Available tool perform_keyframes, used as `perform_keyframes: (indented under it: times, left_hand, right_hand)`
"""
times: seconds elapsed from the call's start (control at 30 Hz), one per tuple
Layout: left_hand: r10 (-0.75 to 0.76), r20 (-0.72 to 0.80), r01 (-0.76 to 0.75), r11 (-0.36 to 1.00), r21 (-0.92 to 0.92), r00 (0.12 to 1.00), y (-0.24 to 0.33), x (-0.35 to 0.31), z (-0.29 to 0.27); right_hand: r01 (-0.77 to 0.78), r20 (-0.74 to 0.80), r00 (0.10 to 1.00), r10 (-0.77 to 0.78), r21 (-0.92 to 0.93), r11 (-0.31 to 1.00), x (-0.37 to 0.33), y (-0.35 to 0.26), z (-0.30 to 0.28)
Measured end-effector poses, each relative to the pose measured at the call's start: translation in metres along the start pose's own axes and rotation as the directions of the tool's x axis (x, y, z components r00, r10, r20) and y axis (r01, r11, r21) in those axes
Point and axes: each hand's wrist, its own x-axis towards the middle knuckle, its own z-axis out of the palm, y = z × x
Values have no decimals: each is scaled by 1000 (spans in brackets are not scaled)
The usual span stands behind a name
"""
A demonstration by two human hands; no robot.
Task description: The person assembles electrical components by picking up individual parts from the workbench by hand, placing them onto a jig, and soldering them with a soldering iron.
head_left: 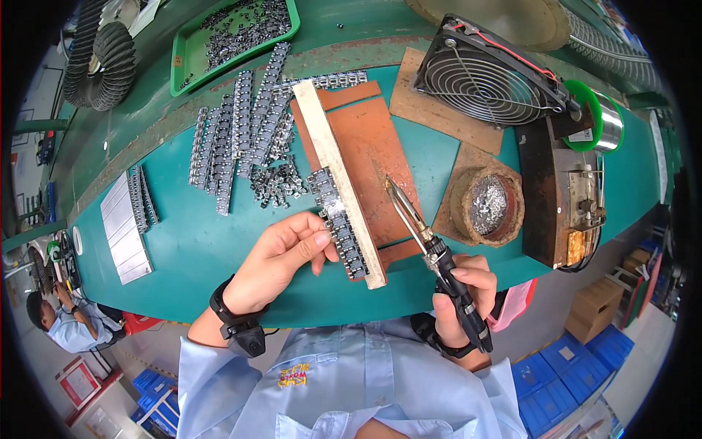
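My left hand (287, 249) is closed beside the strip of small circuit boards (342, 225), thumb and fingertips pinched at its left edge. Whatever lies between those fingertips is too small to make out. The strip rests along a pale wooden bar (338, 157) on a brown board (373, 157). My right hand (468, 296) grips the black handle of a soldering iron (443, 269). Its forked metal end points up and left over the brown board, apart from the strip. Small metal parts (276, 183) lie in a loose pile beyond my left hand.
More board strips (241, 124) lie at the back left, near a green tray (179, 66) of small parts. Flat pale panels (126, 230) lie far left. On the right stand a round pot (488, 205), a fan (482, 77), a solder spool (605, 121) and a dark metal box (541, 190).
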Motion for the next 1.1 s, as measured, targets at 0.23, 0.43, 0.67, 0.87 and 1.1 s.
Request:
perform_keyframes:
  times: [0.23,0.43,0.67,0.87,1.1]
  left_hand:
    - [29,-7,-29,999,36,1000,1,1,-2]
    - [14,14,-14,1000,27,1000,5,0,-1]
    - [19,30,-20,999,38,999,5,0,-5]
    - [25,72,-28,999,40,997,5,3,-8]
    - [34,89,-37,999,37,996,5,4,-8]
  right_hand:
    - [-2,5,1000,2,-3,1000,2,0,1]
    - [34,10,999,-35,44,998,4,-4,1]
    - [103,88,990,-108,61,993,8,-14,-1]
    - [166,261,951,-166,21,986,9,-15,-2]
    - [198,181,964,-196,9,980,15,-15,2]
